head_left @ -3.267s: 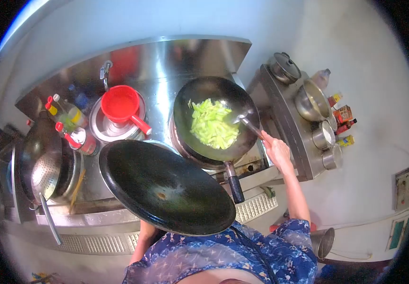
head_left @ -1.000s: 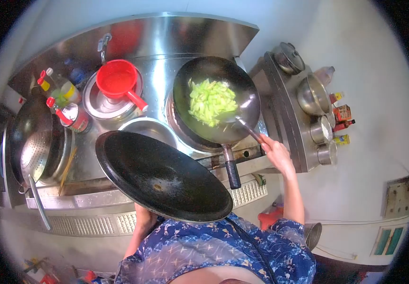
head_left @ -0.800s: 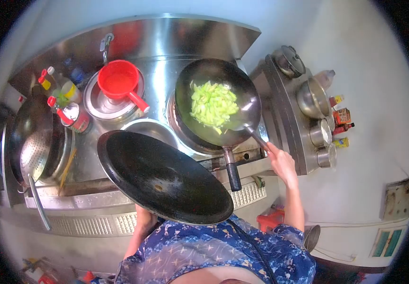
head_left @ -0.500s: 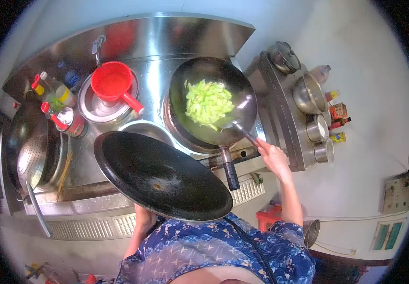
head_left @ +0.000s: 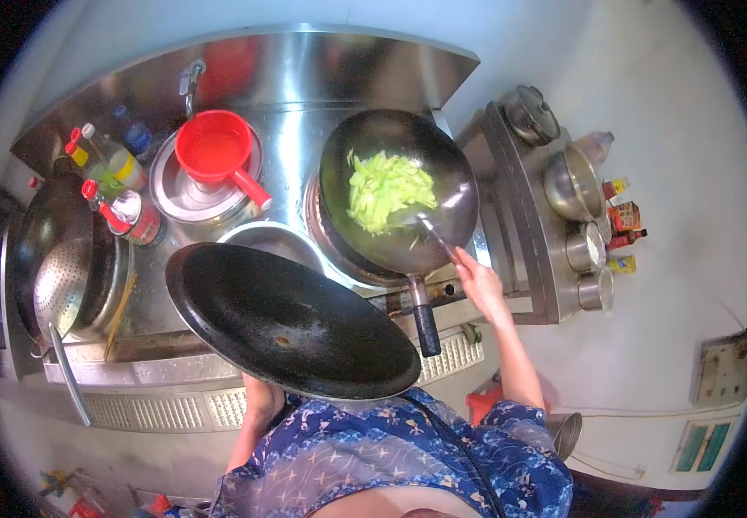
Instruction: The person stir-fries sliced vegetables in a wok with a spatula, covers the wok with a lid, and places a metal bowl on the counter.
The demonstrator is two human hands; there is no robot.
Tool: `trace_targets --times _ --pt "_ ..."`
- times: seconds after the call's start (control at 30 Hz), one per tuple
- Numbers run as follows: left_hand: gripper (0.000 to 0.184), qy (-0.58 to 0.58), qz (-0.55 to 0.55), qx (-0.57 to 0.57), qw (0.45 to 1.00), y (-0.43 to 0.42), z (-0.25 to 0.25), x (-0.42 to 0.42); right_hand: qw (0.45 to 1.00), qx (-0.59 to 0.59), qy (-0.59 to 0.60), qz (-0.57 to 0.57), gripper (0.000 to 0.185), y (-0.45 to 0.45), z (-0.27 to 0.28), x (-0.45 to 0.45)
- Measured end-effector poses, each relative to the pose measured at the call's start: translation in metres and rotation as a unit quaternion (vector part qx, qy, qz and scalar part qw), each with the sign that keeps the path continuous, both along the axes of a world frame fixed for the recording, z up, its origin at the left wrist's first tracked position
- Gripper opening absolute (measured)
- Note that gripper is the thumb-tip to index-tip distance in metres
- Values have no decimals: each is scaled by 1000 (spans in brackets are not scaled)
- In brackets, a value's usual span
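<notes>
My right hand (head_left: 481, 283) is closed around the handle of a metal spatula (head_left: 436, 233). Its blade dips into the chopped pale green vegetables (head_left: 386, 192), which lie in a heap in the black wok (head_left: 449, 186) on the stove. The wok's dark handle (head_left: 425, 326) points toward me. At my waist, my left hand (head_left: 263, 399) holds up a large black wok lid (head_left: 291, 324), tilted with its inner side facing up. The lid hides the fingers of that hand.
A red ladle (head_left: 214, 147) rests across a metal pot (head_left: 166, 186) behind the lid. Several bottles (head_left: 123, 168) stand further left, beside a perforated skimmer (head_left: 60, 281). On the right counter are a lidded pot (head_left: 531, 116) and metal bowls (head_left: 574, 186).
My right hand and the spatula have moved left relative to the wok. The vegetables have shifted slightly and look more gathered. The lid stays in nearly the same place in my left hand.
</notes>
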State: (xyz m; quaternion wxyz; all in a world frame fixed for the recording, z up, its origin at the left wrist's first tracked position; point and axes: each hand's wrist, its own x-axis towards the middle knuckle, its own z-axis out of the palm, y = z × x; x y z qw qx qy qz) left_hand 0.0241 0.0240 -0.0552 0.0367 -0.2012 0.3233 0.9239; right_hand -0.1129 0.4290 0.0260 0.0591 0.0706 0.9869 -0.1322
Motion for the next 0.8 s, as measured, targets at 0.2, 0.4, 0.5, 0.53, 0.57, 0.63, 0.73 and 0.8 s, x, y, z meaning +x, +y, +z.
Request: trace_targets --times 0.2,0.4,0.5,0.53,0.57,0.63,0.73,0.8 --pt "49 3 -12 -26 1000 3 14 -5 995 -81 12 -54 39 -12 -23 -11" --pt "49 -4 -11 -11 1000 1 -1 0 996 -62 18 -61 36 13 21 -1" --pt "48 -15 -11 -3 1000 1 -6 1 997 -5 65 -45 34 14 65 3" --pt "47 -27 -8 -2 1000 1 -7 1 996 4 70 -47 34 10 82 2" --pt "47 -27 -10 -1 1000 1 -6 1 996 59 67 -21 32 1 102 -1" --pt "46 -19 -16 -2 1000 2 0 0 988 127 63 65 32 -12 134 -6" --pt "45 -28 -14 -7 999 2 -2 -1 941 234 69 235 41 -29 161 -21" --pt "45 -25 -20 -7 999 1 0 -1 869 261 40 418 46 -54 174 -30"
